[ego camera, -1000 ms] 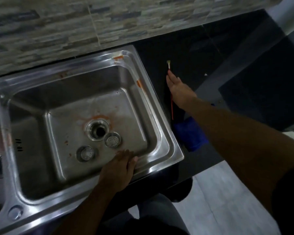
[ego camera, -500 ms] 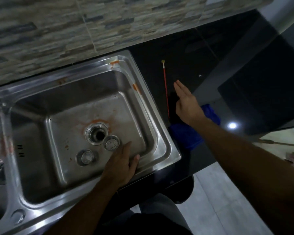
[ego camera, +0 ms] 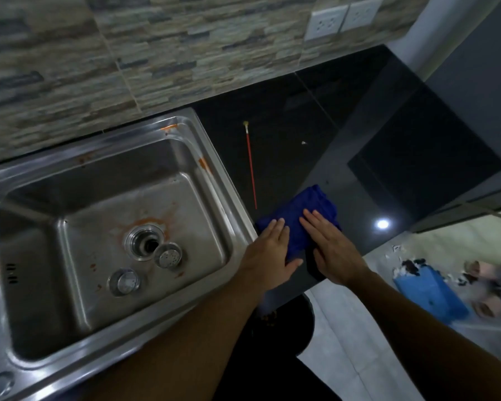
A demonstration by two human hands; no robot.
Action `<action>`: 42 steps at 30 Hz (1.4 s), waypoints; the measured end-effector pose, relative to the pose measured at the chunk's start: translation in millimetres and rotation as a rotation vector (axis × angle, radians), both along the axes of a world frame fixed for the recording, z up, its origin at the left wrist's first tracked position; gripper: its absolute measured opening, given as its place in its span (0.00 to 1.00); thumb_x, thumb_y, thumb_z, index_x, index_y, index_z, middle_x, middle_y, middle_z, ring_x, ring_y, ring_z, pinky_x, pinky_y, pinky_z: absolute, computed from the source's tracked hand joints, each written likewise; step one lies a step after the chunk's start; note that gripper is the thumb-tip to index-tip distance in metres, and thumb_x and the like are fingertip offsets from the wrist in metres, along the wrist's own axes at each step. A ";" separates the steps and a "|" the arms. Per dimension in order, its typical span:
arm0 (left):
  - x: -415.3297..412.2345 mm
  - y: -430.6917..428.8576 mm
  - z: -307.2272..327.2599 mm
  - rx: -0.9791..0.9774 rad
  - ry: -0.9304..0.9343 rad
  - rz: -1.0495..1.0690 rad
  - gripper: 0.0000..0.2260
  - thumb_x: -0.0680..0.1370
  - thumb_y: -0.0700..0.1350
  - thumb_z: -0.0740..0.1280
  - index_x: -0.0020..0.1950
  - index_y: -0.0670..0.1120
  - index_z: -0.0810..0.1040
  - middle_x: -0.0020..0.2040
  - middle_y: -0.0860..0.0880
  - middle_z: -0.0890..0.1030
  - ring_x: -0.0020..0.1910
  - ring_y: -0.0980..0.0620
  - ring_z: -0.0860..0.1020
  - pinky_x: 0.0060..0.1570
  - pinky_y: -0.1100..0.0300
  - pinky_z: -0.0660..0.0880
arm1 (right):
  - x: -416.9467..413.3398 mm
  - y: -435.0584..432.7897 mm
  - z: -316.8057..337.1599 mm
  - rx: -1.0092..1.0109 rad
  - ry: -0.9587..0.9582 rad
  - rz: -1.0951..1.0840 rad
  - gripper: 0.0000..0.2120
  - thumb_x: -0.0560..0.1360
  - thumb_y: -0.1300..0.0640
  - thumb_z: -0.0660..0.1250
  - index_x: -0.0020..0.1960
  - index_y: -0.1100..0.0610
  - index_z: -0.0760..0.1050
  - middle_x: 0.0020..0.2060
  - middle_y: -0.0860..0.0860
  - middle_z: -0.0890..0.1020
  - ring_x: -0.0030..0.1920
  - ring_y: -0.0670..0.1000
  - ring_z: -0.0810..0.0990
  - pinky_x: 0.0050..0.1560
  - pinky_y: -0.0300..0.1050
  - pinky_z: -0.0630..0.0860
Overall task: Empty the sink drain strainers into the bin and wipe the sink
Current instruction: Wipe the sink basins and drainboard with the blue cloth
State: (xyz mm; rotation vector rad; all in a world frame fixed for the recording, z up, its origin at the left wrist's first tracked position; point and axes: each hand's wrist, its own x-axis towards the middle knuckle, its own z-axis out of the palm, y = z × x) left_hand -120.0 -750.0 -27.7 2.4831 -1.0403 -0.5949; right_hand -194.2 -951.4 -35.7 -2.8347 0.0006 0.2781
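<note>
A steel sink [ego camera: 232, 198] with orange stains has an open drain hole [ego camera: 146, 243]. Two round metal strainers lie on its floor: one [ego camera: 168, 255] right beside the drain, the other [ego camera: 124, 282] nearer the front. A folded blue cloth [ego camera: 301, 209] lies on the black counter just right of the sink. My left hand [ego camera: 269, 253] rests flat on the cloth's left part, fingers straight. My right hand [ego camera: 330, 247] lies flat on its right part, fingers straight too.
A thin red stick [ego camera: 250, 166] with a pale tip lies on the black counter [ego camera: 359, 140] behind the cloth. A blue dustpan-like bin [ego camera: 428, 290] with scraps sits on the floor at right. Wall sockets [ego camera: 342, 18] sit on the tiled wall.
My left hand has left the sink's front rim and moved right onto the blue cloth. My right hand came back from the red stick and settled flat on the cloth.
</note>
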 end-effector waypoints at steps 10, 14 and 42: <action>35.3 -14.0 24.1 0.257 -0.110 -0.146 0.20 0.82 0.44 0.63 0.73 0.42 0.69 0.78 0.43 0.68 0.75 0.44 0.70 0.67 0.48 0.73 | 30.6 5.2 9.8 -0.176 -0.121 0.086 0.40 0.69 0.38 0.64 0.77 0.51 0.63 0.76 0.54 0.64 0.74 0.55 0.64 0.71 0.57 0.65; 46.0 14.3 36.6 0.082 0.021 -0.088 0.16 0.78 0.48 0.67 0.65 0.44 0.76 0.60 0.43 0.82 0.56 0.43 0.80 0.57 0.47 0.76 | 47.6 20.4 10.2 -0.026 -0.131 0.161 0.38 0.73 0.46 0.65 0.80 0.51 0.57 0.79 0.49 0.60 0.80 0.50 0.55 0.79 0.49 0.50; -56.8 547.5 9.7 0.030 -0.141 0.679 0.24 0.80 0.50 0.54 0.62 0.39 0.82 0.62 0.38 0.83 0.60 0.36 0.82 0.66 0.40 0.76 | 71.6 526.8 18.3 0.582 -0.249 0.079 0.31 0.68 0.77 0.63 0.70 0.63 0.72 0.73 0.56 0.72 0.75 0.55 0.68 0.76 0.48 0.65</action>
